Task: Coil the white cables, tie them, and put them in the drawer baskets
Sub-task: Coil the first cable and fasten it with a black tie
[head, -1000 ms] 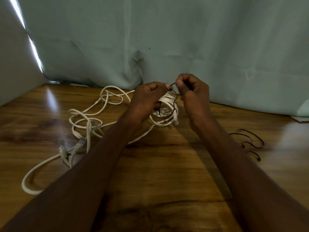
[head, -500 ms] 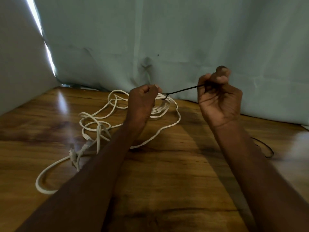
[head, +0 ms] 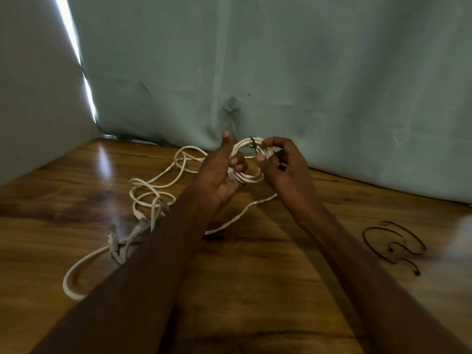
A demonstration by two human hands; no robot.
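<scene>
1. Head view: one small round coil of white cable (head: 246, 159) is held up between both hands, with a thin black tie (head: 253, 144) wrapped around its top.
2. Left hand (head: 219, 172) fingers curl round the coil's left side, thumb sticking up; right hand (head: 283, 162) fingers pinch its right side.
3. A loose tangle of white cables (head: 143, 200) lies on the glossy wooden bench (head: 255, 290) at left; I can't count them.
4. About three curly black wire ties (head: 393, 245) sit at right.

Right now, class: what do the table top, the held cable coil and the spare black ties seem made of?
Table top: glossy wood or wood-look laminate; grain, glare.
Cable coil: matte white plastic sheath, bends smoothly.
Spare black ties: thin, probably coated wire; they hold curls.
</scene>
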